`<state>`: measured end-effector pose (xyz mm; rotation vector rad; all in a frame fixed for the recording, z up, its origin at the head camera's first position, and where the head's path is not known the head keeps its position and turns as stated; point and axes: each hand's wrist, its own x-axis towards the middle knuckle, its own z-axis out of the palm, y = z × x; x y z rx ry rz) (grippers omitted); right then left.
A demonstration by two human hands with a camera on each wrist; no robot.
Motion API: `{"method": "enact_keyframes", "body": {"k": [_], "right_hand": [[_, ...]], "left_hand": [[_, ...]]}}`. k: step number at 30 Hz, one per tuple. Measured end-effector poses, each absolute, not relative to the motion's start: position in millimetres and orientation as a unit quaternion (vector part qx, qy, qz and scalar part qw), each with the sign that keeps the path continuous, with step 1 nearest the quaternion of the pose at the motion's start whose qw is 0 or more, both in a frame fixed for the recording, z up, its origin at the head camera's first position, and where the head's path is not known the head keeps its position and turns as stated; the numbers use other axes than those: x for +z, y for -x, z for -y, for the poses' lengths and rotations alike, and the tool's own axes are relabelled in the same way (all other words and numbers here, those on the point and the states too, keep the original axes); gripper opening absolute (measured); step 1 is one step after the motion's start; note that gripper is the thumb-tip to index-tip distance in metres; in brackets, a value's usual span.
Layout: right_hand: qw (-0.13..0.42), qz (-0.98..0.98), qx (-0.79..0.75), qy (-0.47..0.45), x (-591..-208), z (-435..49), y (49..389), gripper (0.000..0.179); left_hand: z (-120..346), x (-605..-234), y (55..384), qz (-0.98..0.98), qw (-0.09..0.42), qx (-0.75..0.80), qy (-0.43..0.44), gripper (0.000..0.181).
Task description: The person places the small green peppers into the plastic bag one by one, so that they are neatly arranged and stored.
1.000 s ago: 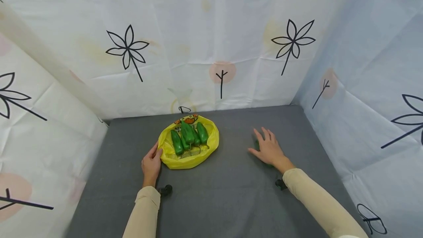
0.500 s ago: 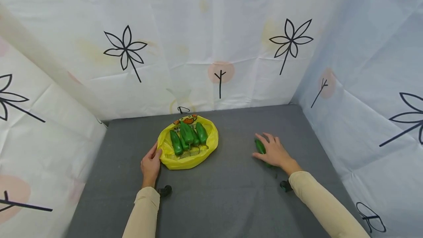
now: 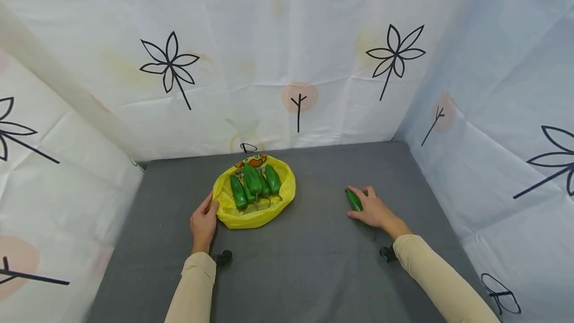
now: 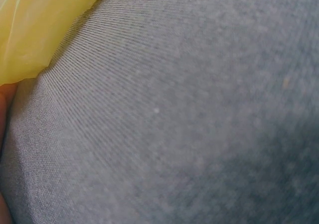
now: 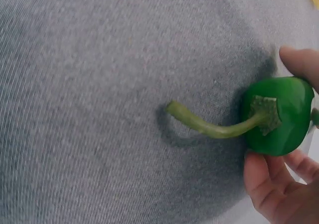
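A yellow plastic bag, its rim rolled open, sits on the grey cloth with several green peppers inside. At its left edge my left hand pinches the rim between thumb and fingers; the left wrist view catches only a corner of the bag and a sliver of finger. Over on the right, my right hand grips a single green pepper lying on the cloth. The right wrist view shows that pepper's curved stem pointing away from the hand, with thumb and fingers on opposite sides of its body.
A grey cloth covers the table. White fabric walls printed with flowers and twigs close off the back and both sides. Dark wrist cameras sit inward of both wrists.
My right hand, first spread over the pepper, shifts slightly right and closes its thumb and fingers around it. My left hand stays on the bag's rim.
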<state>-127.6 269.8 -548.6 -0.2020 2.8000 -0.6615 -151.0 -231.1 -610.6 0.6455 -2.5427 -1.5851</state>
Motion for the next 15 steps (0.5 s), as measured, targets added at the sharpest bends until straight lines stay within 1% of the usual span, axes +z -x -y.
{"method": "enact_keyframes", "body": {"k": [9, 15], "right_hand": [[0.124, -0.962, -0.238, 0.052, -545, -265, 135, 0.071], [0.116, -0.954, -0.272, 0.038, -540, -259, 140, 0.068]], "left_hand": [[231, -609, 150, 0.828, 0.041, -0.517, -0.214, 0.049], [231, -610, 150, 0.828, 0.046, -0.517, -0.211, 0.049]]}}
